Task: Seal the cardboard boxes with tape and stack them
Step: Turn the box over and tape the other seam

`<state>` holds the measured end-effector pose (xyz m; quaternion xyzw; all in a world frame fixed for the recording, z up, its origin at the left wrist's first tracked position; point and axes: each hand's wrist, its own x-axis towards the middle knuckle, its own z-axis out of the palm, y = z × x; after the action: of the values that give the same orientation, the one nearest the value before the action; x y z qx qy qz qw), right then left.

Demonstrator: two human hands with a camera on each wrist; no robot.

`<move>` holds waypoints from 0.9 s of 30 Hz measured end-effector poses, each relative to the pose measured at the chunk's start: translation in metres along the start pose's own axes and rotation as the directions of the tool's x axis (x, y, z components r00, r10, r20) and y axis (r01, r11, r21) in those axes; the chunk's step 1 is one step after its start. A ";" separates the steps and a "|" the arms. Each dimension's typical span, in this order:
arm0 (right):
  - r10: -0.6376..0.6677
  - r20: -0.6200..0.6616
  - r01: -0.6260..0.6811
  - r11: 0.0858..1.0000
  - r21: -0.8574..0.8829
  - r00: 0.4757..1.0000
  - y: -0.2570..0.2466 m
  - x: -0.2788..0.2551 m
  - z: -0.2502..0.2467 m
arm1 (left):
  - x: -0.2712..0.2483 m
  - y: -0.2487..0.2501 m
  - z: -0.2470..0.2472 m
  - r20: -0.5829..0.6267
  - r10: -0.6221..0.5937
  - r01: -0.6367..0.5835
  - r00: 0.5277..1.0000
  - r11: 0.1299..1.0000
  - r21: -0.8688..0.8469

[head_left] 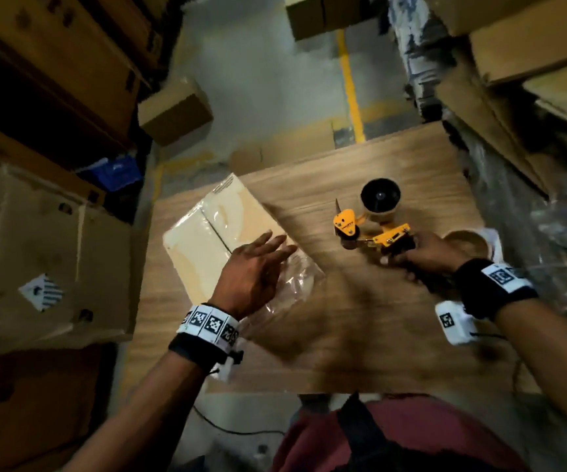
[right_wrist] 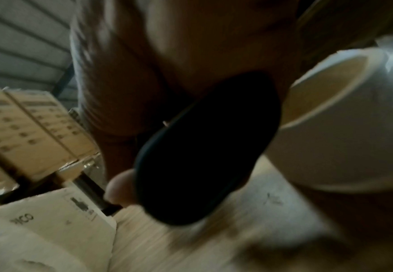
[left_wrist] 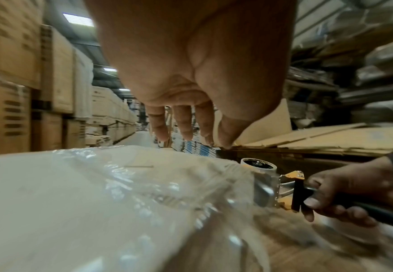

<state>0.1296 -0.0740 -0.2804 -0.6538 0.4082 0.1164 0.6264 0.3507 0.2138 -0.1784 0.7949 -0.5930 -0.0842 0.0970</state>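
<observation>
The fingers [head_left: 275,245] of the left hand [head_left: 251,274] are spread and loose, holding nothing, poised above the near right corner of the flat pale cardboard box [head_left: 214,240] in its clear plastic wrap [head_left: 292,284]. The box lies on the wooden bench [head_left: 360,318] to the left, just ahead of and under those fingers. Its long axis runs slantwise, from near left to far right, with a centre seam showing along the top. The left hand is much the nearer to it. The right hand [head_left: 425,253] is off to the right, its fingers curled tight round the black handle of the yellow tape dispenser [head_left: 367,226], which sits on the bench well apart from the box. A loose roll of tape [head_left: 469,241] stands just beyond that hand. The box looks light, flat and slippery under the wrap, which probably has to come off before taping.
</observation>
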 end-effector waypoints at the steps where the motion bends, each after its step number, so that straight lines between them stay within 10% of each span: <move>1: 0.024 0.018 -0.024 0.999 0.038 1.000 0.002 -0.001 0.007 | 0.010 -0.005 -0.002 0.055 0.052 -0.053 0.997 0.998 0.024; 11: 0.030 -0.256 -0.126 0.922 -0.366 0.966 0.004 -0.012 0.045 | 0.071 -0.030 -0.009 0.381 0.213 -0.244 0.900 0.969 0.034; 14: -0.051 -0.442 -0.178 0.869 -0.461 0.895 0.006 -0.023 0.062 | 0.077 -0.031 -0.007 0.397 0.266 -0.287 0.878 0.958 -0.007; 17: -0.258 -0.646 -0.208 0.807 -0.553 0.719 0.007 -0.043 0.092 | 0.081 -0.032 -0.011 0.348 0.348 -0.337 0.871 0.937 -0.093; 21: -0.496 -0.710 0.294 0.868 -0.399 0.501 0.007 -0.045 0.129 | 0.087 -0.032 -0.012 0.305 0.347 -0.309 0.887 0.936 -0.167; 25: -0.478 -0.633 0.645 0.762 0.046 0.609 0.002 -0.020 0.189 | 0.086 -0.032 -0.006 0.323 0.247 -0.178 0.914 0.957 -0.229; 27: -0.476 -0.667 0.681 0.729 0.066 0.573 0.000 -0.008 0.213 | 0.088 -0.030 -0.003 0.299 0.163 -0.086 0.940 0.963 -0.257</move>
<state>0.2011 0.1243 -0.3150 -0.6430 0.3595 -0.3815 0.5583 0.4037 0.1378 -0.1848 0.7140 -0.6356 -0.2757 0.1008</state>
